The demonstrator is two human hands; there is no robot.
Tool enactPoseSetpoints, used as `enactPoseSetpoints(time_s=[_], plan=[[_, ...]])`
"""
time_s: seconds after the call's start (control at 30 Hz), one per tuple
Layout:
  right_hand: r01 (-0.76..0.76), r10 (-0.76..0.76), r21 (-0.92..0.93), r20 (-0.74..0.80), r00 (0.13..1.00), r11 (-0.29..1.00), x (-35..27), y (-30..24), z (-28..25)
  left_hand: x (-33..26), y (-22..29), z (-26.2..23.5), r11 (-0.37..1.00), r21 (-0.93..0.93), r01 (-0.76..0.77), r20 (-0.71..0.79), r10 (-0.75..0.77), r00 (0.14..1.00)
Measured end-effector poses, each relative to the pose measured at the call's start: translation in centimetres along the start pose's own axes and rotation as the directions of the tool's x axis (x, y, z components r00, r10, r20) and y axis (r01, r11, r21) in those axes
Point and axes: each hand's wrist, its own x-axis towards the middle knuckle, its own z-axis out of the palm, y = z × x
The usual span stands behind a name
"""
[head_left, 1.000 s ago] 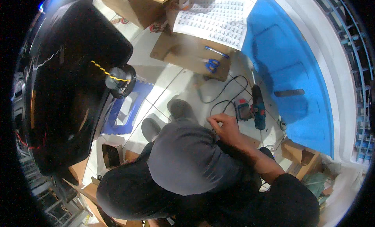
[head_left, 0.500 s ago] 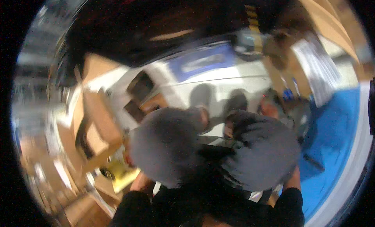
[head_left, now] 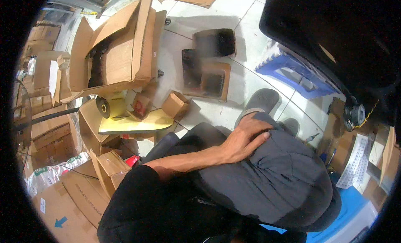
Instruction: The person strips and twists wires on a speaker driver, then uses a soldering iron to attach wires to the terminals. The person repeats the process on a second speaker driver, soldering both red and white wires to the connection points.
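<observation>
My left hand (head_left: pixel 247 136) lies across my knee in grey trousers (head_left: pixel 288 176), its fingers stretched out over the cloth and holding nothing. The bare forearm crosses my lap from a black sleeve (head_left: pixel 129 193) at the lower left. My right hand is out of sight. Beyond the left hand, a slippered foot (head_left: pixel 264 100) rests on the white tiled floor. Farther off on the floor lie a black rectangular piece (head_left: pixel 214 42) and a shallow brown tray-like piece (head_left: pixel 226 82) with dark parts in it.
A big open carton (head_left: pixel 146 42) stands far left. Nearer are a yellow roll (head_left: pixel 110 107), a yellow sheet (head_left: pixel 138 122), a small open box (head_left: pixel 175 104) and a closed carton (head_left: pixel 75 201). Right: a blue plastic frame (head_left: pixel 296 73), a large black object (head_left: pixel 334 30), a round speaker-like part (head_left: pixel 354 114).
The view has swung left, bringing the cartons and yellow roll closer to the middle. My left hand, hidden beside my leg before, now rests on my knee. The right forearm has left the picture.
</observation>
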Motion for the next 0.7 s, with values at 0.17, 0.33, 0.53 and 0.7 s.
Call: enactPoseSetpoints(time_s=[0.17,0.33,0.53,0.7], plan=[[-0.060,0.059,0.028,0.016,0.998,0.998,-0.1,-0.5,-1.3,3.9,-5.8,-3.8,0.833,0.314,0.456,-0.433,-0.302,0.850],[-0.081,0.079,0.074,0.028,0.996,0.994,0.0,-2.1,-3.3,6.6,-13.8,-7.5,0.696,0.360,0.621,-0.659,-0.282,0.697],[-0.252,0.244,0.073,0.096,0.965,0.965,-2.2,-5.0,-9.1,7.7,-19.5,-9.1,0.659,0.388,0.645,-0.585,-0.365,0.724],[-0.459,0.452,0.358,0.110,0.885,0.813,-5.0,-6.9,-15.4,7.4,-22.0,-10.1,0.653,0.304,0.694,-0.632,-0.407,0.659]])
